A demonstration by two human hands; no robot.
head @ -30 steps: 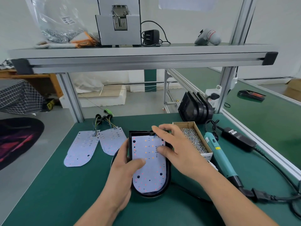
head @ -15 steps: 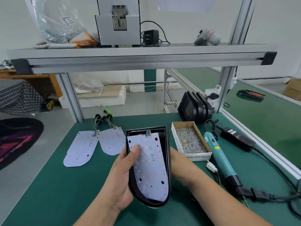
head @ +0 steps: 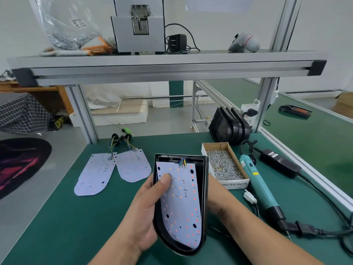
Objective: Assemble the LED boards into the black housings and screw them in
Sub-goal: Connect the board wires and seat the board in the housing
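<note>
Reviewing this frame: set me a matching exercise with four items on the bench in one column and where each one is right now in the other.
Items
1. black housing with an LED board in it
2. loose LED boards
3. screw box
4. electric screwdriver

Places
A. flat on the green mat, far left
B. lying just right of the screw box
C. gripped by the left hand, thumb on the board
D. between the held housing and the screwdriver

Pairs: 1-C, 2-A, 3-D, 4-B

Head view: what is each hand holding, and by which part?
Left hand grips the black housing by its left edge, thumb on the LED board. Right hand at its right side, fingers hidden.
</note>
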